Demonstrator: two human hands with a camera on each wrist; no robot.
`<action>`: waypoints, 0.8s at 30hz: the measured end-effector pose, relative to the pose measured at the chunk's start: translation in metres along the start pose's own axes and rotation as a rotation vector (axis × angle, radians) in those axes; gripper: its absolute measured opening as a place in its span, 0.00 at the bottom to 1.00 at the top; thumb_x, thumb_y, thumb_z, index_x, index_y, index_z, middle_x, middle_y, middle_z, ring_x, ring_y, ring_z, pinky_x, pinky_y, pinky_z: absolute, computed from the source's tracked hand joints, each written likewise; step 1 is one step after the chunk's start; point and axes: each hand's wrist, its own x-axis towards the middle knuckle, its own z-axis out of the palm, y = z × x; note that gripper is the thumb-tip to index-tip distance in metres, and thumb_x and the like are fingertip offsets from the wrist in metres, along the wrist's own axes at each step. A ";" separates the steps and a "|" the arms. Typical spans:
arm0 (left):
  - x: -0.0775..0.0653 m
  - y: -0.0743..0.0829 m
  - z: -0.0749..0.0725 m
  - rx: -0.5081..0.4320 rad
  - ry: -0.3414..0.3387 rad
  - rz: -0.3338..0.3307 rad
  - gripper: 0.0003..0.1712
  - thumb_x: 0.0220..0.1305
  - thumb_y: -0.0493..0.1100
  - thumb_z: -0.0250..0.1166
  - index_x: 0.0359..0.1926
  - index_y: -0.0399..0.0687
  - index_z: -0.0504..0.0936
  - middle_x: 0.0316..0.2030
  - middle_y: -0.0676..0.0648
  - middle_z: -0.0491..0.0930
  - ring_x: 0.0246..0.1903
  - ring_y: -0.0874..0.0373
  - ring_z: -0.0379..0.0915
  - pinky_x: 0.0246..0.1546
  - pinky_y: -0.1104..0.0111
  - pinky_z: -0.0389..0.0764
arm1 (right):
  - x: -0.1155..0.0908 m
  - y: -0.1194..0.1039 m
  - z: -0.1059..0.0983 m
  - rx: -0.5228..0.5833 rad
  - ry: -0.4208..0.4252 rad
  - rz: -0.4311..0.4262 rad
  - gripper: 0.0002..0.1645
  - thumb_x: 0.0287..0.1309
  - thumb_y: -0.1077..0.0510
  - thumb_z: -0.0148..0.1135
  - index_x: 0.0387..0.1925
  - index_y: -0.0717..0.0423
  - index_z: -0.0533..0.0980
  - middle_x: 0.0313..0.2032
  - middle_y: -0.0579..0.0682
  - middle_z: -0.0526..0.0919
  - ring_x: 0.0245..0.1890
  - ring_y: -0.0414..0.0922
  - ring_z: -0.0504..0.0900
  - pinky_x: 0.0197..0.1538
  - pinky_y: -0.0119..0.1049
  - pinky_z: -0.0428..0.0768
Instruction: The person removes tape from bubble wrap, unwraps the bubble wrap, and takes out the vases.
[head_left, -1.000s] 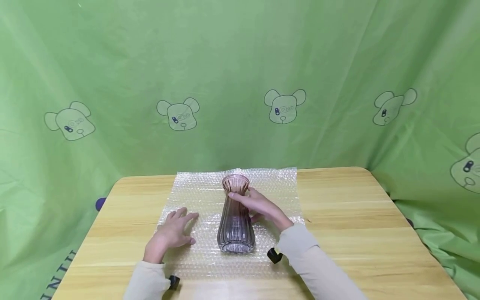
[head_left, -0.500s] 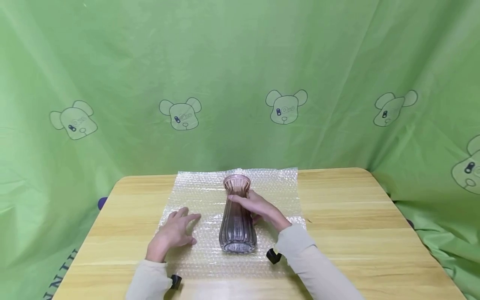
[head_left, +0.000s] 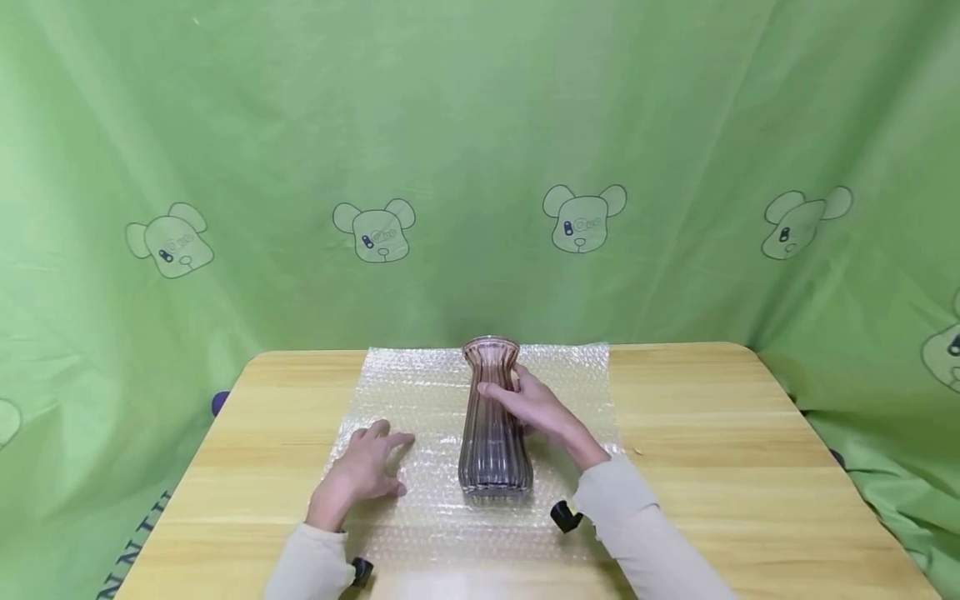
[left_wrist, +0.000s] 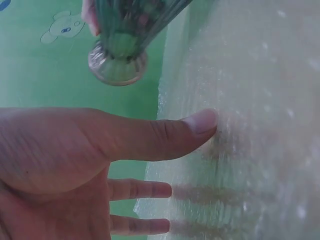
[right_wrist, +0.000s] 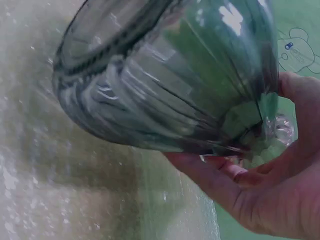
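In the head view a ribbed glass vase (head_left: 495,442), pinkish at the flared mouth and smoky grey toward the base, leans over the bubble wrap with its mouth pointing away. My right hand (head_left: 542,412) grips it around the narrow part below the mouth, thumb across the front. The right wrist view shows the vase's broad base (right_wrist: 115,85) up close; whether it touches the wrap I cannot tell. Spread out at the left, my left hand (head_left: 365,471) rests on the sheet of bubble wrap (head_left: 423,392) with extended fingers. Its thumb (left_wrist: 165,137) touches the sheet in the left wrist view.
The bubble wrap lies flat on a light wooden table (head_left: 735,467), reaching the far edge. Bare wood shows on both sides of it. A green curtain (head_left: 480,150) with bear-face prints hangs behind and around the table.
The vase's mouth has risen and its bottom face has turned out of the head view. My right hand still grips it. The left hand keeps its pose; the whole head view has shifted slightly.
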 end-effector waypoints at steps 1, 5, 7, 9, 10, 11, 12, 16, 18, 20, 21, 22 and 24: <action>-0.001 0.001 0.000 -0.004 0.003 0.000 0.46 0.46 0.42 0.83 0.68 0.49 0.76 0.71 0.28 0.62 0.66 0.23 0.58 0.53 0.27 0.73 | 0.001 -0.001 -0.001 -0.017 0.019 -0.011 0.63 0.60 0.31 0.67 0.82 0.53 0.46 0.56 0.65 0.80 0.45 0.56 0.85 0.40 0.50 0.89; -0.006 0.006 0.002 -0.027 0.011 0.008 0.46 0.46 0.42 0.83 0.68 0.48 0.77 0.71 0.28 0.62 0.66 0.22 0.57 0.53 0.27 0.73 | 0.005 -0.004 -0.007 -0.064 0.081 -0.047 0.61 0.58 0.31 0.68 0.82 0.47 0.49 0.52 0.61 0.81 0.42 0.53 0.85 0.36 0.45 0.88; -0.008 0.008 0.004 -0.031 0.012 0.009 0.46 0.45 0.42 0.83 0.68 0.48 0.77 0.70 0.28 0.63 0.66 0.23 0.58 0.52 0.27 0.73 | 0.006 -0.006 -0.010 -0.073 0.105 -0.059 0.63 0.57 0.31 0.69 0.82 0.46 0.47 0.53 0.61 0.79 0.43 0.54 0.84 0.39 0.45 0.89; -0.010 0.010 0.005 -0.031 0.015 0.014 0.46 0.44 0.43 0.83 0.67 0.48 0.77 0.69 0.29 0.64 0.65 0.23 0.59 0.51 0.27 0.74 | 0.006 -0.009 -0.014 -0.080 0.134 -0.079 0.66 0.55 0.30 0.70 0.83 0.47 0.45 0.55 0.61 0.78 0.46 0.55 0.83 0.45 0.48 0.88; -0.010 0.012 0.006 -0.030 0.015 0.017 0.46 0.44 0.43 0.83 0.67 0.48 0.78 0.68 0.29 0.65 0.64 0.23 0.60 0.50 0.27 0.75 | 0.006 -0.010 -0.015 -0.081 0.148 -0.091 0.67 0.55 0.30 0.71 0.83 0.47 0.45 0.56 0.61 0.77 0.47 0.56 0.82 0.47 0.50 0.87; -0.011 0.013 0.007 -0.027 0.014 0.018 0.46 0.44 0.43 0.84 0.67 0.49 0.78 0.68 0.30 0.65 0.64 0.23 0.60 0.49 0.28 0.77 | 0.006 -0.012 -0.017 -0.086 0.165 -0.102 0.68 0.54 0.30 0.71 0.83 0.48 0.45 0.58 0.61 0.76 0.48 0.56 0.82 0.49 0.51 0.87; -0.011 0.015 0.008 -0.023 0.013 0.019 0.45 0.44 0.43 0.84 0.66 0.49 0.78 0.67 0.30 0.66 0.63 0.23 0.61 0.48 0.29 0.78 | 0.006 -0.014 -0.019 -0.092 0.181 -0.118 0.68 0.53 0.30 0.72 0.82 0.49 0.46 0.59 0.61 0.75 0.49 0.57 0.82 0.51 0.52 0.86; -0.012 0.020 0.010 -0.012 -0.002 0.004 0.46 0.43 0.44 0.84 0.66 0.50 0.77 0.66 0.31 0.66 0.62 0.24 0.62 0.40 0.34 0.83 | 0.006 -0.022 -0.025 -0.114 0.228 -0.176 0.66 0.53 0.31 0.73 0.81 0.54 0.49 0.66 0.63 0.71 0.53 0.60 0.81 0.56 0.56 0.83; -0.013 0.021 0.011 -0.004 -0.012 -0.003 0.46 0.43 0.45 0.84 0.66 0.51 0.77 0.66 0.32 0.66 0.62 0.25 0.62 0.38 0.35 0.84 | 0.007 -0.027 -0.028 -0.105 0.241 -0.201 0.65 0.54 0.33 0.73 0.80 0.56 0.51 0.67 0.64 0.71 0.53 0.61 0.81 0.56 0.55 0.83; -0.014 0.021 0.011 0.000 -0.017 -0.002 0.46 0.42 0.45 0.85 0.66 0.52 0.77 0.66 0.32 0.66 0.62 0.26 0.62 0.35 0.38 0.85 | 0.008 -0.031 -0.031 -0.095 0.260 -0.221 0.65 0.53 0.34 0.75 0.80 0.56 0.51 0.67 0.63 0.71 0.52 0.59 0.82 0.54 0.53 0.85; -0.014 0.022 0.011 0.001 -0.017 0.001 0.46 0.42 0.45 0.85 0.65 0.52 0.77 0.66 0.33 0.66 0.61 0.26 0.62 0.34 0.39 0.86 | 0.009 -0.033 -0.033 -0.086 0.268 -0.235 0.64 0.53 0.36 0.75 0.79 0.55 0.52 0.66 0.62 0.71 0.51 0.59 0.83 0.52 0.52 0.86; -0.015 0.022 0.011 0.003 -0.018 0.006 0.46 0.42 0.45 0.85 0.65 0.53 0.77 0.65 0.33 0.66 0.61 0.26 0.62 0.33 0.39 0.86 | 0.009 -0.035 -0.035 -0.089 0.281 -0.244 0.64 0.52 0.36 0.76 0.79 0.55 0.52 0.66 0.62 0.71 0.52 0.59 0.82 0.53 0.53 0.85; -0.015 0.023 0.012 0.002 -0.022 0.012 0.45 0.42 0.44 0.85 0.64 0.53 0.77 0.65 0.33 0.66 0.61 0.27 0.62 0.32 0.42 0.86 | 0.010 -0.040 -0.038 -0.105 0.313 -0.255 0.65 0.51 0.35 0.77 0.79 0.55 0.52 0.67 0.61 0.71 0.56 0.59 0.80 0.57 0.56 0.82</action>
